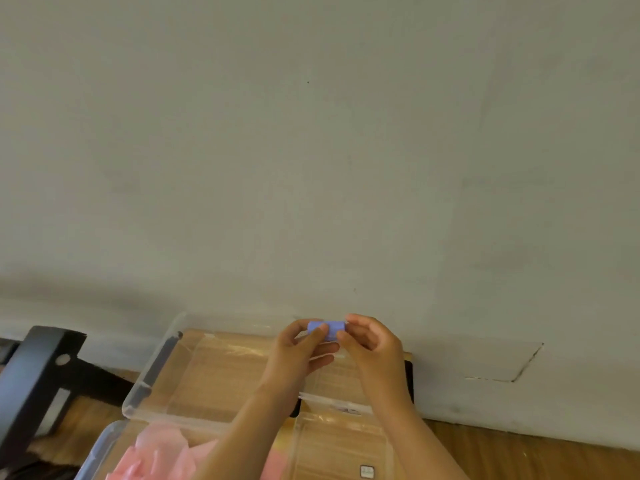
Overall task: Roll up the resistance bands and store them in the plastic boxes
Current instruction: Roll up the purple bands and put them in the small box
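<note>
Head view, framing: a pale wall fills most of the frame; the work sits in a strip along the bottom centre
Purple band roll (326, 330): a small, tightly rolled resistance band held in the air at lower centre, its long axis running left to right across the frame
Left hand (299, 351): fingers curled, thumb and fingertips pinching the roll's left end
Right hand (369, 344): fingers curled, pinching the roll's right end; the two hands face each other with the roll between them
Clear plastic box (152, 372): open, lying below and to the left of the hands, its far rim just under the roll; nothing can be made out inside it
Pink bands (156, 448): loose, crumpled, in a second clear box (104, 445) at the bottom left edge
Black frame (31, 375): furniture at the far left, apart from the work
Relation that matters: the roll hangs over the open box's far right part, so the drop lies down and slightly leftward; the left hand is nearer the box's middle
Judged step: rolling looks finished, storing not yet done
</note>
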A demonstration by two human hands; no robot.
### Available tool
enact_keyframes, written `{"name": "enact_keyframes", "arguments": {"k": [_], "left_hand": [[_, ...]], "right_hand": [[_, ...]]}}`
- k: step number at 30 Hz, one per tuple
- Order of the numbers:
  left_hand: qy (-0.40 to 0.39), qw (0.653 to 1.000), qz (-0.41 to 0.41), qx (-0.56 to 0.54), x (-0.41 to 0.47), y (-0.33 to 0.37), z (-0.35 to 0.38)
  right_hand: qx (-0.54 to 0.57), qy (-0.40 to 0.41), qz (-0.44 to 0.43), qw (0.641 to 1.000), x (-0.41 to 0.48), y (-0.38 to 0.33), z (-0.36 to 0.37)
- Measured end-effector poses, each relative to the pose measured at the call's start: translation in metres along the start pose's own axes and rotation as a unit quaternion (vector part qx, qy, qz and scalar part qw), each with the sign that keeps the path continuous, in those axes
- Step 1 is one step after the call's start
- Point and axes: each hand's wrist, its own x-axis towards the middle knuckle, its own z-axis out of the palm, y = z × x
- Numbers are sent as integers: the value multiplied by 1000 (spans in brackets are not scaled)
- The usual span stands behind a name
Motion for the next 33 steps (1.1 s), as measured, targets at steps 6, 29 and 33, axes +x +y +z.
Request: {"name": "enact_keyframes", "arguments": {"k": [6,29,33], "left_hand": [[-1,999,-22,45,48,-38,-22],[-78,692,269,665,132,-187,-109],[-63,701,278,654,138,-192,-103]], "right_hand": [[-31,13,28,999,28,52,10],[69,64,322,942,131,208,8],[19,56,329,943,144,228,11]]}}
